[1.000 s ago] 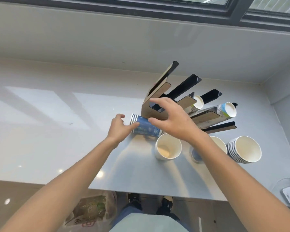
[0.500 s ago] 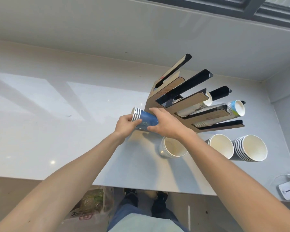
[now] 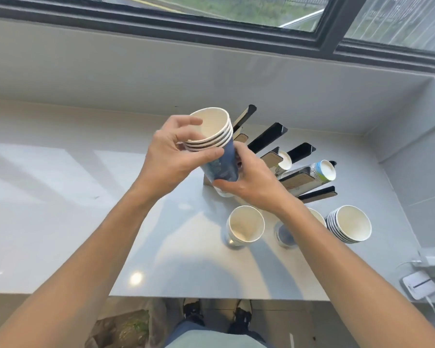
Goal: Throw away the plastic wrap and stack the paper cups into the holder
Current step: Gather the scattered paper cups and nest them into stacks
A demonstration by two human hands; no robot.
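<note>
I see both hands raised over the desk (image 3: 60, 197), sharing one stack of blue paper cups (image 3: 217, 149). Stack held mouth-up, tilted a little toward the window (image 3: 211, 11), four white rims showing at the top. Left hand (image 3: 171, 156) curled around the upper part, thumb across the blue wall just under the rims, fingers (image 3: 186, 123) hooked over the lip. Right hand (image 3: 251, 179) closed on the lower end, thumb along the base, fingers wrapped behind. The stack sits clear of the desk, just in front of the cup holder (image 3: 274, 136).

Holder: slanted black-and-tan slats, fanned out toward the right. Two sleeves of cups already lie in its slots, white mouths facing right (image 3: 325, 170).

On the desk near the edge: a single white cup (image 3: 245, 226), upright. A second cup (image 3: 285, 237) partly hidden behind the right forearm. A nested stack (image 3: 350, 224) further right, leaning.

Small white device with cable (image 3: 418, 287) at the far right corner. A bag (image 3: 126, 327) on the floor below the desk edge.
</note>
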